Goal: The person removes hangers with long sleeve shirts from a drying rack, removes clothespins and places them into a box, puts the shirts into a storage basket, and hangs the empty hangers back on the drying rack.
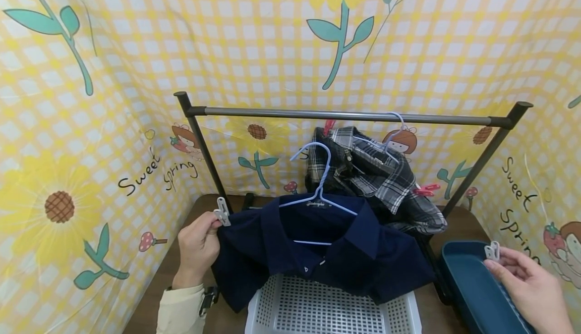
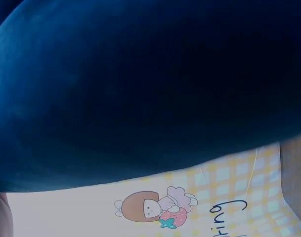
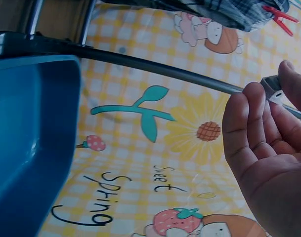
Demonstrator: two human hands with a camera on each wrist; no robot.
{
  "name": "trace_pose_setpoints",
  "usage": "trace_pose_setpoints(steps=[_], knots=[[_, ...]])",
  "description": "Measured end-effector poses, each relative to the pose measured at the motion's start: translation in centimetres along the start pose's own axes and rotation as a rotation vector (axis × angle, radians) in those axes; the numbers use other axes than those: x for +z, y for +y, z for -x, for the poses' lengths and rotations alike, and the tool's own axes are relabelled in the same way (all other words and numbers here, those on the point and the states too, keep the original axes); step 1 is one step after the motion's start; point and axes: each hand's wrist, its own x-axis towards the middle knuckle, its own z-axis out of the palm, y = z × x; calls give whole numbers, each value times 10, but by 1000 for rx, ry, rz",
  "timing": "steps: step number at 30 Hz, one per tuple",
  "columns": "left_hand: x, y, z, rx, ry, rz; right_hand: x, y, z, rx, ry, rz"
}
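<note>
A navy collared shirt (image 1: 317, 261) hangs on a blue wire hanger (image 1: 324, 172), whose hook stands in front of and below the rack bar. My left hand (image 1: 197, 245) pinches a pale clothespin (image 1: 222, 212) at the shirt's left shoulder end. In the left wrist view, dark blue cloth (image 2: 140, 98) fills most of the picture and hides the fingers. Over at the right, my right hand (image 1: 528, 278) pinches another pale clothespin (image 1: 491, 251) between thumb and fingers, above a blue tray (image 1: 463, 253). The right wrist view shows that clothespin (image 3: 272, 88) at the fingertips.
A plaid shirt (image 1: 367, 167) with red clothespins (image 1: 426, 190) hangs from the dark metal rack (image 1: 290, 114) behind the navy shirt. Below the navy shirt stands a white perforated basket (image 1: 333, 306) on the brown table (image 1: 229, 288). Yellow checked cloth (image 1: 272, 46) surrounds everything.
</note>
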Motion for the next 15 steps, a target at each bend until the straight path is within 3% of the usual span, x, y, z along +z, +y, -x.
trace_pose_setpoints(steps=[7,15], knots=[[-1,0,1,-6,-10,11,3,11,2,25,-40,4],[-1,1,0,3,-4,8,6,21,1,60,-23,-33]])
